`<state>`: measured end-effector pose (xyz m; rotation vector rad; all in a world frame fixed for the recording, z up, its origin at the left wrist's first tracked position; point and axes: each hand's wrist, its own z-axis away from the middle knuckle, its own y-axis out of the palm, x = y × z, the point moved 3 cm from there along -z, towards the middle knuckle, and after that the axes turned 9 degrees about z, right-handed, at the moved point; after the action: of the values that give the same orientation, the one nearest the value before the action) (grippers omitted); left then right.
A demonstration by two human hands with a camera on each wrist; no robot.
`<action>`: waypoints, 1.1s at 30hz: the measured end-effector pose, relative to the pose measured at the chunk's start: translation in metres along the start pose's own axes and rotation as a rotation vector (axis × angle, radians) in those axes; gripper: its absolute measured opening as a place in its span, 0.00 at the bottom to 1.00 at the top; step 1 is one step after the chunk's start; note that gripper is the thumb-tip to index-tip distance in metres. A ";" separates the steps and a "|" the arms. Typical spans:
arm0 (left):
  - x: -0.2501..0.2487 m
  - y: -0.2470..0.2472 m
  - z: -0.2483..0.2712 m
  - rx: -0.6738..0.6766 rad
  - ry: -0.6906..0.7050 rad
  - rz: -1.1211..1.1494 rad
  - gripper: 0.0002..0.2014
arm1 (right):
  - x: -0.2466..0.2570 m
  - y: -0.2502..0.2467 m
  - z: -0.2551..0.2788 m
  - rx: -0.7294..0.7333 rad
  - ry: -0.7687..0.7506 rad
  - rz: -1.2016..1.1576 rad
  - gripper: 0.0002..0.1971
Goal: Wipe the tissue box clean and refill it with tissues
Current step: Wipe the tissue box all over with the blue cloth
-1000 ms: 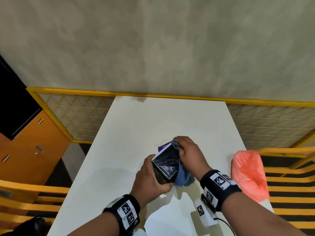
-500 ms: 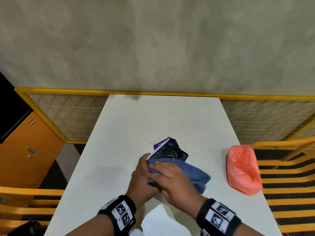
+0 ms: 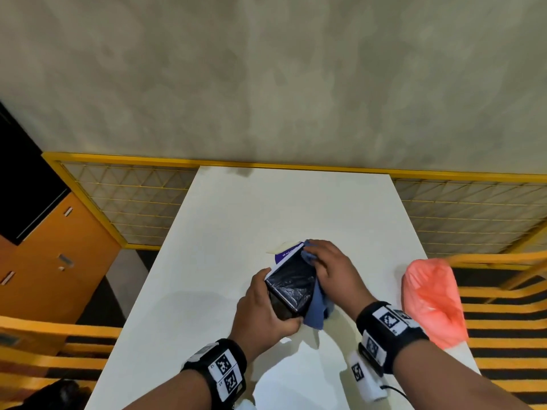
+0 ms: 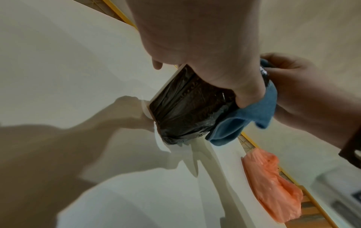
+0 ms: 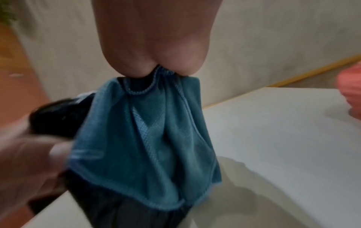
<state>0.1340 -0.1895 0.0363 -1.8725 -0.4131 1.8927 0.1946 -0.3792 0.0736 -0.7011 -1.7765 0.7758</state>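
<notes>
The tissue box [image 3: 291, 288] is wrapped in shiny black plastic, with a white and purple end showing at its far side, and stands tilted above the white table [image 3: 236, 220]. My left hand [image 3: 263, 309] grips its near left end, thumb and fingers curled round it [image 4: 187, 108]. My right hand [image 3: 331, 270] holds a blue cloth [image 3: 316, 306] against the box's right side and far top corner. The cloth [image 5: 148, 138] hangs bunched from under my right palm, covering that side of the box [image 5: 58, 117].
An orange-pink plastic bag [image 3: 432, 303] lies near the table's right edge. White tissue sheets [image 4: 187, 152] lie under the box. Yellow mesh railings [image 3: 118, 202] flank the table, an orange cabinet [image 3: 50, 255] stands at left, and a grey wall rises behind.
Half a second ago my right hand was wiping the near top of the box with the cloth spread out. It has moved back to the far right side, and the cloth hangs down.
</notes>
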 end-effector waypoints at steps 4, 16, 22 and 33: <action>0.000 -0.001 0.001 0.003 0.014 -0.007 0.55 | -0.033 -0.018 -0.001 -0.188 0.526 -0.719 0.12; 0.005 0.001 0.000 0.021 -0.007 0.007 0.55 | 0.058 0.009 0.068 0.051 -0.375 0.142 0.20; 0.002 -0.002 -0.001 0.021 -0.007 0.015 0.52 | 0.042 0.018 0.036 -0.001 -0.307 0.247 0.16; 0.001 -0.002 0.001 -0.001 0.012 -0.016 0.56 | -0.021 -0.003 -0.014 -0.009 0.499 -0.407 0.11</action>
<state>0.1335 -0.1870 0.0363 -1.8743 -0.4236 1.8707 0.2137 -0.3948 0.0679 -0.4623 -1.3962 0.2826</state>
